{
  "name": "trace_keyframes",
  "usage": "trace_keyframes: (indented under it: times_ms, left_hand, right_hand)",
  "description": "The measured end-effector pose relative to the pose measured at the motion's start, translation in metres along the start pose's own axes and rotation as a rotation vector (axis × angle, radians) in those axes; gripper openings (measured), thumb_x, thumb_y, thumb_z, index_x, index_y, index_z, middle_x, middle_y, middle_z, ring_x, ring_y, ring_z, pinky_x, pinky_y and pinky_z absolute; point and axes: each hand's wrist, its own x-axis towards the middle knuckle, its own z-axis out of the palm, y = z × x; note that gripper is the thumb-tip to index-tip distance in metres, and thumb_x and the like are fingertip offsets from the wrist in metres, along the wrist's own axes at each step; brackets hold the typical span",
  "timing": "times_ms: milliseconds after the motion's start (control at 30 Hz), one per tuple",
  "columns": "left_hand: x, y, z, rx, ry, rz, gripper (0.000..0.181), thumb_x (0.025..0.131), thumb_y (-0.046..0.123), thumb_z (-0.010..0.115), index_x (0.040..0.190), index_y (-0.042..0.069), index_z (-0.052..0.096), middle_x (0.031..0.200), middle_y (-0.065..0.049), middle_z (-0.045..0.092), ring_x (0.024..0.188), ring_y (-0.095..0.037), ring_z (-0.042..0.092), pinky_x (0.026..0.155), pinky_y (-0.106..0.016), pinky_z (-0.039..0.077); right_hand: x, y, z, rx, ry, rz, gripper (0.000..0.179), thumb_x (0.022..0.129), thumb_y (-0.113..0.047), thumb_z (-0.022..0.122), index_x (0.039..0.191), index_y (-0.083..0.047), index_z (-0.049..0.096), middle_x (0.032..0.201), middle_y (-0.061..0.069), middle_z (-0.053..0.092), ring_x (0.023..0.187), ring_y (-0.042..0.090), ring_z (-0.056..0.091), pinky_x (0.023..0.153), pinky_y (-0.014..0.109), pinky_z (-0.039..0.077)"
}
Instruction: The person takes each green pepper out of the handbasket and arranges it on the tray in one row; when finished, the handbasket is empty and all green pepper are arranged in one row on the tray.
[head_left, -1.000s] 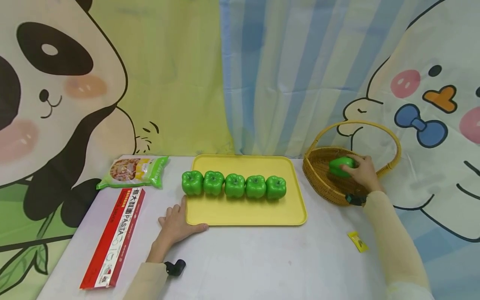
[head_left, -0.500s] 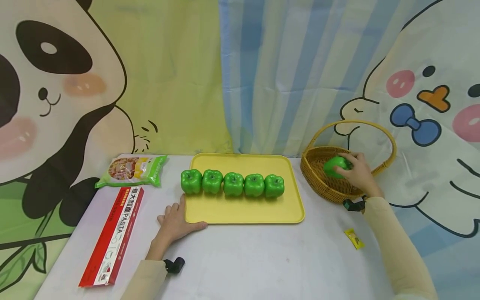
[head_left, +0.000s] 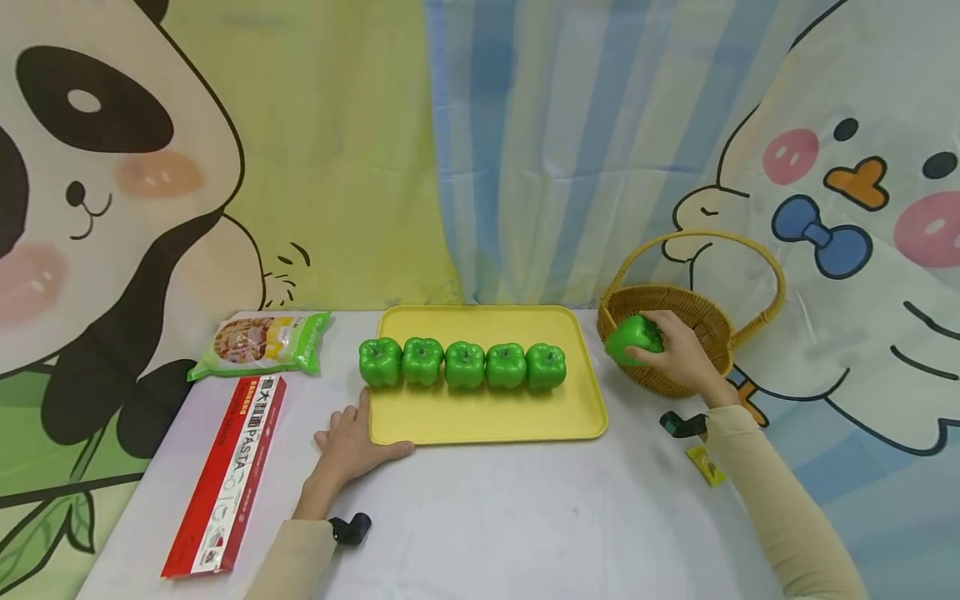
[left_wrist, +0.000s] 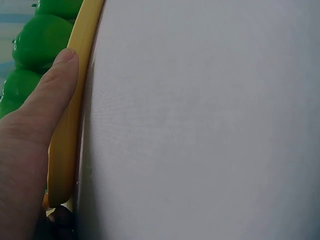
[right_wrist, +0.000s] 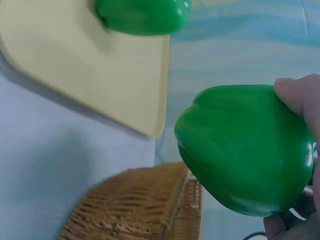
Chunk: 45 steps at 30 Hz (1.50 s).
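My right hand (head_left: 678, 350) grips a shiny green bell pepper (head_left: 630, 339) between thumb and fingers, over the left rim of the wicker basket (head_left: 716, 317). In the right wrist view, the held bell pepper (right_wrist: 245, 150) is seen large, above the basket's woven wall (right_wrist: 125, 205). My left hand (head_left: 352, 446) rests at the near left corner of a yellow tray (head_left: 487, 425). Its thumb (left_wrist: 62, 75) lies straight along the tray's front edge, and a finger touches the left side. Several green bell peppers (head_left: 464, 365) stand in one row across the tray, the leftmost overlapping its left rim.
At the left, a red and white pasta box (head_left: 225, 475) lies on the white table (head_left: 517, 517). Behind it is a green-edged food packet (head_left: 262, 343). A small yellow wrapper (head_left: 706, 465) lies near my right forearm. A printed curtain (head_left: 360, 150) closes the back.
My right hand has lifted the bell pepper from inside the basket and carried it left to the basket's rim. My left hand has stayed at the tray's corner.
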Motion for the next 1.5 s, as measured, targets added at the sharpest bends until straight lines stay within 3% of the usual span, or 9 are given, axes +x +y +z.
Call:
trace_keyframes:
  times_ms: [300, 533, 633, 833, 1133, 1367, 1500]
  left_hand:
    - [0.0, 0.0, -0.003, -0.008, 0.006, 0.001, 0.144, 0.059, 0.087, 0.071, 0.163, 0.013, 0.004, 0.132, -0.024, 0.052, 0.109, -0.035, 0.041, 0.081, -0.052, 0.028]
    - [-0.002, 0.0, -0.006, 0.0, 0.013, 0.005, 0.144, 0.059, 0.087, 0.072, 0.162, 0.01, 0.007, 0.132, -0.025, 0.053, 0.109, -0.036, 0.041, 0.081, -0.054, 0.028]
    - [-0.002, 0.0, -0.005, -0.003, 0.017, 0.015, 0.145, 0.059, 0.087, 0.072, 0.162, 0.008, 0.008, 0.131, -0.026, 0.053, 0.11, -0.037, 0.042, 0.081, -0.055, 0.027]
    - [-0.003, 0.002, -0.003, -0.008, 0.012, 0.012, 0.145, 0.058, 0.087, 0.072, 0.162, 0.01, 0.007, 0.132, -0.025, 0.052, 0.111, -0.037, 0.042, 0.083, -0.056, 0.028]
    - [-0.007, 0.003, -0.004, -0.008, -0.003, 0.004, 0.145, 0.059, 0.086, 0.072, 0.162, 0.009, 0.006, 0.133, -0.026, 0.051, 0.112, -0.038, 0.041, 0.083, -0.057, 0.028]
    - [-0.005, 0.003, -0.002, -0.003, -0.004, 0.006, 0.145, 0.059, 0.087, 0.072, 0.162, 0.009, 0.006, 0.133, -0.026, 0.051, 0.113, -0.038, 0.041, 0.083, -0.057, 0.028]
    - [-0.005, 0.002, -0.001, -0.005, -0.001, 0.007, 0.145, 0.059, 0.087, 0.072, 0.162, 0.009, 0.006, 0.134, -0.026, 0.051, 0.113, -0.038, 0.041, 0.083, -0.057, 0.028]
  right_hand:
    - [0.003, -0.017, 0.018, 0.02, -0.073, -0.029, 0.075, 0.089, -0.038, 0.077, 0.148, -0.005, 0.046, 0.141, 0.021, 0.043, 0.111, 0.035, 0.049, 0.086, 0.049, 0.045]
    - [0.009, -0.026, 0.043, 0.029, -0.12, -0.146, 0.071, 0.083, -0.029, 0.084, 0.142, -0.003, 0.053, 0.139, 0.019, 0.046, 0.115, 0.034, 0.045, 0.087, 0.05, 0.046]
    - [0.012, -0.029, 0.052, 0.026, -0.165, -0.158, 0.074, 0.082, -0.027, 0.084, 0.143, -0.003, 0.051, 0.143, 0.021, 0.045, 0.119, 0.036, 0.043, 0.089, 0.053, 0.046]
    - [0.014, -0.03, 0.067, -0.005, -0.243, -0.122, 0.084, 0.085, -0.028, 0.081, 0.152, -0.003, 0.037, 0.151, 0.025, 0.042, 0.13, 0.042, 0.042, 0.103, 0.064, 0.036]
    - [0.014, -0.03, 0.073, 0.018, -0.266, -0.085, 0.084, 0.085, -0.027, 0.08, 0.154, -0.008, 0.035, 0.152, 0.022, 0.042, 0.128, 0.039, 0.045, 0.102, 0.062, 0.038]
    - [0.015, -0.03, 0.073, 0.053, -0.294, -0.059, 0.085, 0.085, -0.027, 0.08, 0.155, -0.011, 0.034, 0.158, 0.021, 0.035, 0.139, 0.043, 0.037, 0.109, 0.069, 0.031]
    - [0.012, -0.031, 0.073, 0.082, -0.288, -0.008, 0.091, 0.086, -0.035, 0.079, 0.158, -0.014, 0.028, 0.162, 0.021, 0.028, 0.146, 0.045, 0.028, 0.112, 0.073, 0.023]
